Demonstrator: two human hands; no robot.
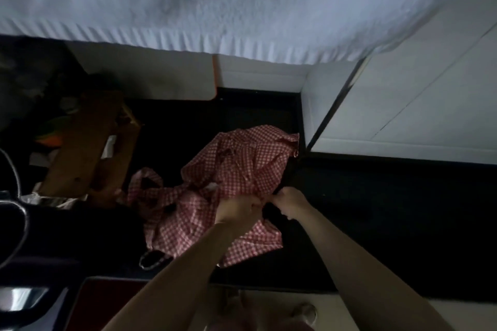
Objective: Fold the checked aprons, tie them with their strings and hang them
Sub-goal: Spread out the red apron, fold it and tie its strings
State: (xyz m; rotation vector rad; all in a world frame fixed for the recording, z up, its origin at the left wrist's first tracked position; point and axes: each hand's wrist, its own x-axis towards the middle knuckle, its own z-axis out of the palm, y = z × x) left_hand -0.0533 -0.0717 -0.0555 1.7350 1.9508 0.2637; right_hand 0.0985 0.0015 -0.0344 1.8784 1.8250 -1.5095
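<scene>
1. The scene is lying in dim light, and the black countertop is showing almost no detail, so its left end is hard to tell from the dark clutter beside it.
2. One red-and-white checked apron is lying crumpled on the countertop, reaching from the near edge towards the back corner by the white wall panels. Whether a second apron is lying under it cannot be told.
3. One looped strap is trailing off the apron's left side.
4. The left hand is curling its fingers into the cloth at the apron's right edge; its fingertips are hidden in the folds.
5. The right hand is sitting just beside the left, fingers curled and pinching the same edge of cloth.
6. Both forearms are being cut off by the lower frame edge.
7. One brown wooden object is leaning at the countertop's left end; what it is cannot be made out.
</scene>
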